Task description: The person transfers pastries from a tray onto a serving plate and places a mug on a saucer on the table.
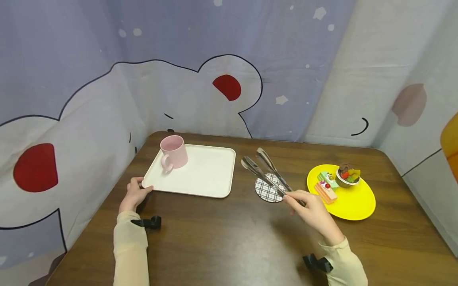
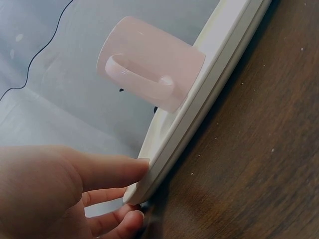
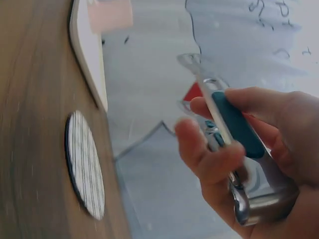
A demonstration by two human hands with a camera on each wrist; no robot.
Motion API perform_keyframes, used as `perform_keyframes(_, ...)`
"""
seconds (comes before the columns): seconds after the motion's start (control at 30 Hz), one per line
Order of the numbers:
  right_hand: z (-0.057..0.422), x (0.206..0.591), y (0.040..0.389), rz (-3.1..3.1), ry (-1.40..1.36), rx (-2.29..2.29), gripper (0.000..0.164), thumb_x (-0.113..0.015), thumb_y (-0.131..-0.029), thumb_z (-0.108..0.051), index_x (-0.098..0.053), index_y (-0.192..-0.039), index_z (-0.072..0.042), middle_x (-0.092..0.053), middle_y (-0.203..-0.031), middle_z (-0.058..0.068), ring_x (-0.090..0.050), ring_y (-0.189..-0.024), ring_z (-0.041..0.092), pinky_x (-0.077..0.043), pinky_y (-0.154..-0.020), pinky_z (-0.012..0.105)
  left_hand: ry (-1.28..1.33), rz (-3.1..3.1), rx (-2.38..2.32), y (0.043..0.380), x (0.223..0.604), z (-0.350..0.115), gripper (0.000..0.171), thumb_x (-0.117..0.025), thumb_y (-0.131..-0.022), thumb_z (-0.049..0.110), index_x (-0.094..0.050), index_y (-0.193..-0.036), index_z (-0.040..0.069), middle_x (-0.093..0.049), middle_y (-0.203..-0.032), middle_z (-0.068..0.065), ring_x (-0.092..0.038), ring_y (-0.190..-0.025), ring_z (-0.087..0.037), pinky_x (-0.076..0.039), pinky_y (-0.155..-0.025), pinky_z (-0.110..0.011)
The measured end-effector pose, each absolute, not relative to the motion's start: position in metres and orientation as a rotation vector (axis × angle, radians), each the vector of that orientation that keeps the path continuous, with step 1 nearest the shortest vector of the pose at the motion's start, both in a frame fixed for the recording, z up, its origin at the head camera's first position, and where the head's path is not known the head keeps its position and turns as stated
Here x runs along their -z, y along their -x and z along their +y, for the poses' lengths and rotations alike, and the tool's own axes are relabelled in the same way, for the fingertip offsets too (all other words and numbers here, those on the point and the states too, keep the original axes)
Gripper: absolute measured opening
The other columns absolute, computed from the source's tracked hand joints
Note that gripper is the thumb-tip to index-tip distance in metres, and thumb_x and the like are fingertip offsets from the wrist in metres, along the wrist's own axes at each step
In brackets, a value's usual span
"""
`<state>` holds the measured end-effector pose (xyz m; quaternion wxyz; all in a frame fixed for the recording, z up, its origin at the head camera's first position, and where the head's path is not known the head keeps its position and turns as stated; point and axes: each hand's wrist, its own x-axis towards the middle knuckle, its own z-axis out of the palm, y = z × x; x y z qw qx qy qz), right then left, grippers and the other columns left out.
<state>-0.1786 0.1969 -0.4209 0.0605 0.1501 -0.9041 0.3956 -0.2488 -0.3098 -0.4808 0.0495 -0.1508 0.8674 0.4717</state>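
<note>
My left hand (image 1: 133, 195) grips the near left corner of a white rectangular tray (image 1: 204, 171). In the left wrist view the thumb lies on the tray's rim, and the other fingers are at its underside. A pink mug (image 1: 174, 151) stands upright on the tray's left part, its handle facing the near side. My right hand (image 1: 310, 208) holds metal tongs (image 1: 255, 169) above the table, tips pointing away and to the left, arms spread apart. Teal grip pads (image 3: 239, 127) show on the tongs in the right wrist view. Nothing is between the tips.
Below the tongs lies a round plaid coaster (image 1: 264, 194). To the right, a yellow plate (image 1: 356, 204) bears a green cake slice (image 1: 330, 180), an orange cake slice (image 1: 325, 193) and a fruit-topped cup dessert (image 1: 346, 180). A patterned curtain (image 1: 293, 71) hangs behind the brown table (image 1: 222, 238).
</note>
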Motion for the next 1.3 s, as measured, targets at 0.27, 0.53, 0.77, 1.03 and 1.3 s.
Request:
perform_keyframes(0.27,0.155,0.428,0.189,-2.783,-0.704,-1.314,0.025,-0.062,-0.093,-0.012,-0.07,-0.114,-0.002,-0.071,-0.079,0.01,-0.058,-0.044,0.015,-0.049,-0.057,0.021,0.468,2.628,-1.451,0.249,0.482,-0.31,0.065,-0.05,-0.095,0.014,-0.014,-0.143,-0.011,-0.021,-0.134,-0.033,-0.027,-0.121,-0.043,-0.025,-0.106,-0.052)
perform_keyframes(0.53,0.12,0.436,0.2,-2.854,-0.792,-1.404,0.026,-0.056,-0.097,-0.014,-0.068,-0.116,-0.001,-0.067,-0.073,0.016,-0.064,-0.047,0.022,-0.053,-0.052,0.026,0.461,2.64,-1.436,0.25,0.482,-0.308,0.064,-0.05,-0.095,0.014,-0.014,-0.143,-0.011,-0.022,-0.133,-0.034,-0.027,-0.122,-0.044,-0.024,-0.106,-0.053)
perform_keyframes(0.77,0.095,0.443,0.207,-2.899,-0.72,-1.513,0.026,-0.054,-0.097,-0.013,-0.067,-0.114,0.001,-0.067,-0.066,0.016,-0.061,-0.044,0.012,-0.054,-0.047,0.036,0.475,2.63,-1.445,0.249,0.479,-0.307,0.064,-0.05,-0.095,0.013,-0.014,-0.142,-0.011,-0.021,-0.134,-0.033,-0.029,-0.121,-0.043,-0.025,-0.106,-0.052)
perform_keyframes(1.03,0.068,0.446,0.204,-2.956,-0.641,-1.349,0.028,-0.053,-0.096,-0.015,-0.065,-0.119,-0.003,-0.065,-0.063,0.01,-0.062,-0.044,0.013,-0.051,-0.046,0.025,0.474,2.642,-1.451,0.249,0.479,-0.308,0.064,-0.051,-0.094,0.012,-0.015,-0.141,-0.012,-0.023,-0.13,-0.032,-0.029,-0.119,-0.042,-0.027,-0.104,-0.05)
perform_keyframes(1.3,0.047,0.453,0.199,-2.971,-0.743,-1.164,0.029,-0.056,-0.095,-0.016,-0.063,-0.12,-0.004,-0.062,-0.06,0.0,-0.061,-0.051,0.01,-0.052,-0.057,0.028,0.462,2.646,-1.445,0.249,0.481,-0.31,0.064,-0.051,-0.094,0.013,-0.016,-0.141,-0.013,-0.023,-0.13,-0.032,-0.03,-0.12,-0.042,-0.028,-0.104,-0.049)
